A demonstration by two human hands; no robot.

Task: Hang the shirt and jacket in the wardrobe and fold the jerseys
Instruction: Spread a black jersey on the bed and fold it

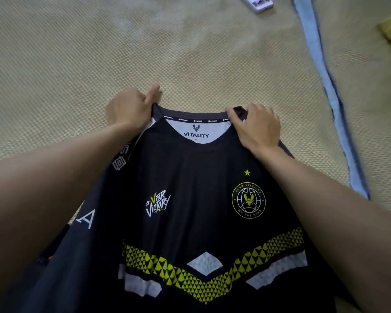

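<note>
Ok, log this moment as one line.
stage: jersey folding | left hand: grips black Vitality jersey shoulder | right hand: grips other shoulder | surface: woven mat

A beige woven mat [190, 53] fills the frame; a black jersey [201, 222] spreads across its lower centre, a white plastic object [259, 3] sits top right, beside a blue fabric strip [321, 71].

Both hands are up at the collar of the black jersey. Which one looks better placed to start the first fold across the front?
Neither clearly. The left hand and right hand each grip a shoulder of the black jersey, either side of the collar. Marginally the left: the sleeve on its side shows spread out, ready to fold in.
</note>
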